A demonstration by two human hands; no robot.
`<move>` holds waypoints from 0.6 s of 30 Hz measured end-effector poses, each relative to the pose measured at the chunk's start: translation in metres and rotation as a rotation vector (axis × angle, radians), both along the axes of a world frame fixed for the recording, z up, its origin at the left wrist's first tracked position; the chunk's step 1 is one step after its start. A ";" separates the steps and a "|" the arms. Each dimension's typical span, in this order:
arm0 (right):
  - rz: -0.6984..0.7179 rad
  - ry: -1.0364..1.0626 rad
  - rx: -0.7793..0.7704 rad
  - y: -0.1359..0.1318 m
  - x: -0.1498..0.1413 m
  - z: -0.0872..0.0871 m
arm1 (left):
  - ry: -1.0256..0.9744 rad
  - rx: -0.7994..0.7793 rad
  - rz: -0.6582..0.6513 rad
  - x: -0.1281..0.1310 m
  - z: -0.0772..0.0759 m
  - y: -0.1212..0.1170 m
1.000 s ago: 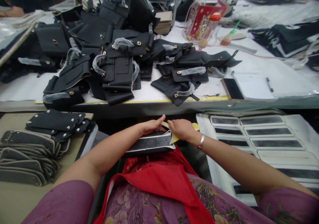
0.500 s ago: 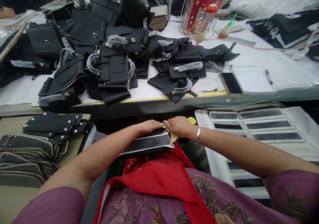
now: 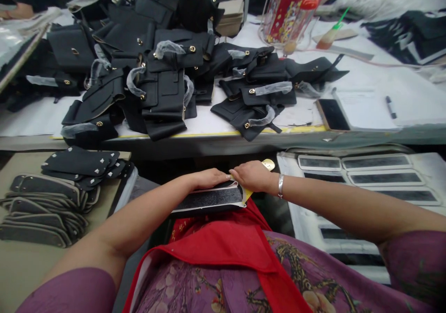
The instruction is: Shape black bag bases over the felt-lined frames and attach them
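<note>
Over my lap lies a black leather bag piece, its near face a dark strip bordered in white. My left hand grips its far upper edge, fingers closed along it. At the right end, my right hand is wrapped round a yellow flat tool; one end sticks out behind the hand, and yellow shows below by the piece's white-edged corner. My right thumb and fingertips press at that corner, close to the left fingertips. What lies directly under the fingers is hidden.
Black handbags with plastic-wrapped handles heap on the white table ahead. A phone, a marker and a glue bottle lie to the right. Stacked black panels are at left; a board with black strips is at right.
The view has shifted slightly, so the table and bags appear a little further right. Both hands keep their hold at the corner of the bag piece, with barely any movement.
</note>
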State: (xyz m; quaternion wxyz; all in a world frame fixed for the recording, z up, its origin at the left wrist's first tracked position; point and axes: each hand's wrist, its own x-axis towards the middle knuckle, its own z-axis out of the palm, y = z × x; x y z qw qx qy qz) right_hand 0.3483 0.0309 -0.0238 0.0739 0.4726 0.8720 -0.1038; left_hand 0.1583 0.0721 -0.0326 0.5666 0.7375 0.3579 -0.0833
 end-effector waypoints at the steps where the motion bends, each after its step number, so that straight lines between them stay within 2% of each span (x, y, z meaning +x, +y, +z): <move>1: 0.001 0.001 -0.005 0.000 -0.001 0.000 | -0.001 0.005 -0.010 -0.001 0.001 -0.001; 9: 0.026 0.016 0.021 0.007 -0.003 -0.004 | 0.024 0.016 -0.103 -0.005 -0.001 0.006; 18: 0.058 0.041 0.026 0.007 -0.004 -0.003 | 0.023 -0.001 -0.145 -0.008 -0.002 0.009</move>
